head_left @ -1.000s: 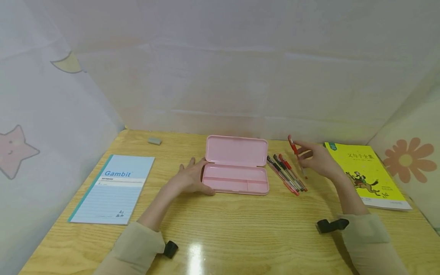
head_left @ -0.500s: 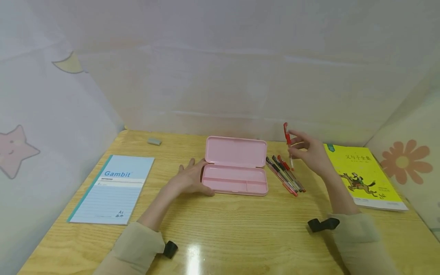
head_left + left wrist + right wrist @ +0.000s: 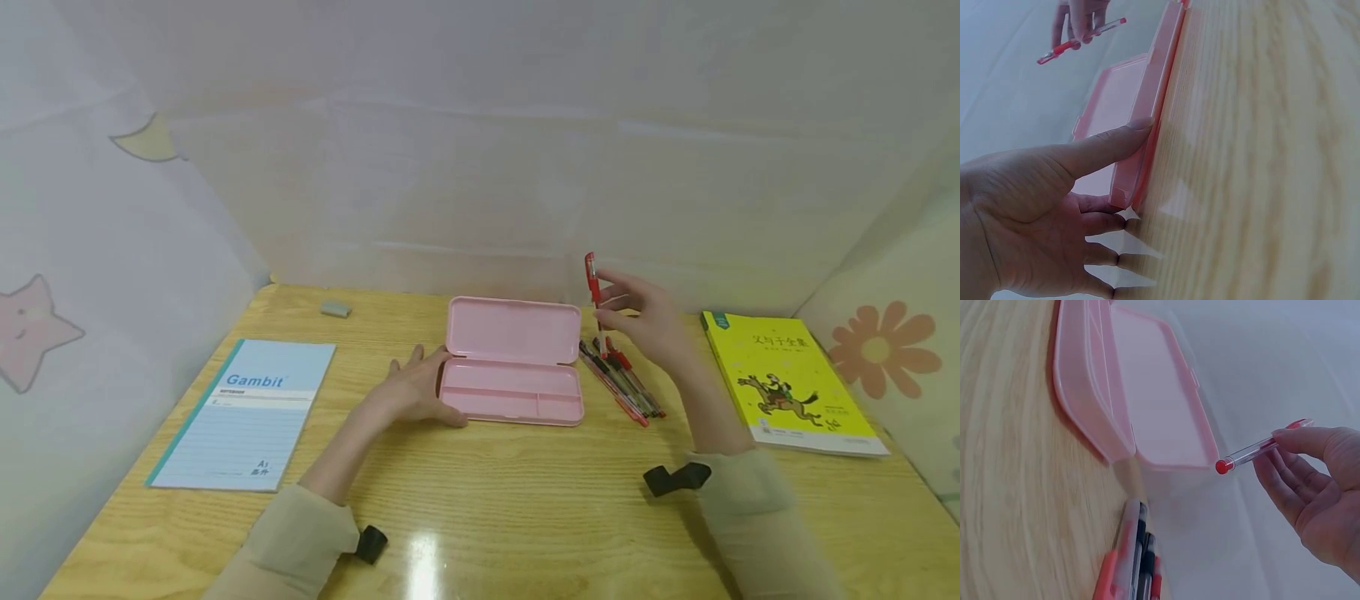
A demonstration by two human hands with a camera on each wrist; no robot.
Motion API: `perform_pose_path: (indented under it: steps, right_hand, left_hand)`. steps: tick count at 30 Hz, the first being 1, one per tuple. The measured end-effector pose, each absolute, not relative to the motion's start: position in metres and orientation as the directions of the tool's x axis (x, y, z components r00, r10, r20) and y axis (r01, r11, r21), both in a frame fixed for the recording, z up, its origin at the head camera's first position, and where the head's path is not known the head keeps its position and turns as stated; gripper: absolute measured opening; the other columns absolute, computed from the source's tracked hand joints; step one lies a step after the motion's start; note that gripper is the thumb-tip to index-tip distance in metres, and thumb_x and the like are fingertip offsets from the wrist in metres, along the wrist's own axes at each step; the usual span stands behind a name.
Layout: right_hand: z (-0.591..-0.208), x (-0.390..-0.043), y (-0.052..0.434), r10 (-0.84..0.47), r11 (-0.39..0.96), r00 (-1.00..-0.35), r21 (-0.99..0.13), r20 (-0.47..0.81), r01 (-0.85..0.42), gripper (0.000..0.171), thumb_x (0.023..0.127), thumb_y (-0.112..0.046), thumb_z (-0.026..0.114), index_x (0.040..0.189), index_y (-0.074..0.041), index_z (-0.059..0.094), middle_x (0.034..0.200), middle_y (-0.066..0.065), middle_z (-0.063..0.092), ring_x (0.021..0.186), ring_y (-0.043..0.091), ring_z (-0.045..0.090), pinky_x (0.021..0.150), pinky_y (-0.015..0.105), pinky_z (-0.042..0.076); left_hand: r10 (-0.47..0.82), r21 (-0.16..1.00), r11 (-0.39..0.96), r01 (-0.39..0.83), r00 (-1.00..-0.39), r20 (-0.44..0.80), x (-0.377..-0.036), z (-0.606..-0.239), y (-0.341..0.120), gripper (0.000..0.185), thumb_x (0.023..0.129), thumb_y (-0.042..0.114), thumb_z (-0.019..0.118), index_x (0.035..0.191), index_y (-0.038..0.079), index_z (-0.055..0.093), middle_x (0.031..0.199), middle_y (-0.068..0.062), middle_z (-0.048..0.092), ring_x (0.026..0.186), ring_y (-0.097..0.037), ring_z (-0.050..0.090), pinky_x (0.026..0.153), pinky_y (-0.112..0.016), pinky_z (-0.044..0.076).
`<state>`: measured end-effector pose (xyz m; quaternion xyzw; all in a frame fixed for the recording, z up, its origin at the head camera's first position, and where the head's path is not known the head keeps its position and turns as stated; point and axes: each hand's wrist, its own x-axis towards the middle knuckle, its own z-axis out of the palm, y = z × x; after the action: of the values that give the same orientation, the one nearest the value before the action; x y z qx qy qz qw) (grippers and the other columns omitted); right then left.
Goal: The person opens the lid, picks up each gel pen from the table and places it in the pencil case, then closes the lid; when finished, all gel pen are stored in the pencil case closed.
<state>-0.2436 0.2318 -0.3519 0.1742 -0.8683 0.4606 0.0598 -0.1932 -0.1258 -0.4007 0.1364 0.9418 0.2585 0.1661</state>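
Right hand fingers pinch a red pen seemingly above the open pencil case edge, left hand flat

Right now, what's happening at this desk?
A person's right hand holds a red pen in the air, beside the raised lid of an open pink pencil case. The left hand rests against the case's left end. More pens lie on the desk just right of the case, with a yellow book further right.
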Motion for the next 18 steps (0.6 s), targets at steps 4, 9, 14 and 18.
perform_pose_path:
  steps: [4,9,14,18]
  right_hand:
    - [-0.350,-0.245,0.220,-0.269,0.492,-0.922,-0.783,0.279,-0.380,0.058,0.096,-0.009,0.071,0.151,-0.016,0.054,0.119,0.021,0.069,0.103,0.032,0.071,0.076,0.014,0.059]
    - [-0.348,-0.247,0.208,-0.293,0.475,-0.912,-0.785,0.286,-0.398,0.058,0.095,-0.007,0.072,0.150,-0.017,0.055,0.119,0.020,0.070,0.106,0.036,0.070,0.077,0.013,0.058]
    - [-0.349,-0.249,0.197,-0.314,0.451,-0.903,-0.792,0.292,-0.412,0.057,0.094,-0.006,0.073,0.148,-0.015,0.057,0.117,0.020,0.071,0.106,0.036,0.071,0.078,0.015,0.059]
    - [-0.350,-0.248,0.189,-0.326,0.472,-0.900,-0.775,0.289,-0.420,0.056,0.095,-0.008,0.073,0.148,-0.015,0.057,0.117,0.018,0.072,0.106,0.032,0.072,0.087,0.028,0.060]
  left_hand:
    - [0.338,0.526,0.834,0.166,-0.908,-0.249,-0.194,-0.401,-0.125,0.107,0.076,0.044,0.089,0.160,0.009,0.033,0.170,-0.020,0.024,0.159,-0.049,0.009,0.125,-0.074,0.007]
    - [0.329,0.517,0.842,0.156,-0.907,-0.263,-0.194,-0.401,-0.125,0.107,0.076,0.045,0.089,0.160,0.011,0.032,0.171,-0.020,0.023,0.160,-0.048,0.009,0.125,-0.073,0.007]
    - [0.327,0.516,0.843,0.152,-0.906,-0.268,-0.194,-0.399,-0.124,0.107,0.076,0.045,0.089,0.160,0.010,0.032,0.171,-0.020,0.024,0.160,-0.047,0.009,0.126,-0.072,0.007]
    - [0.325,0.517,0.843,0.148,-0.906,-0.271,-0.194,-0.400,-0.124,0.108,0.076,0.046,0.089,0.160,0.010,0.032,0.170,-0.022,0.023,0.160,-0.048,0.009,0.126,-0.072,0.007]
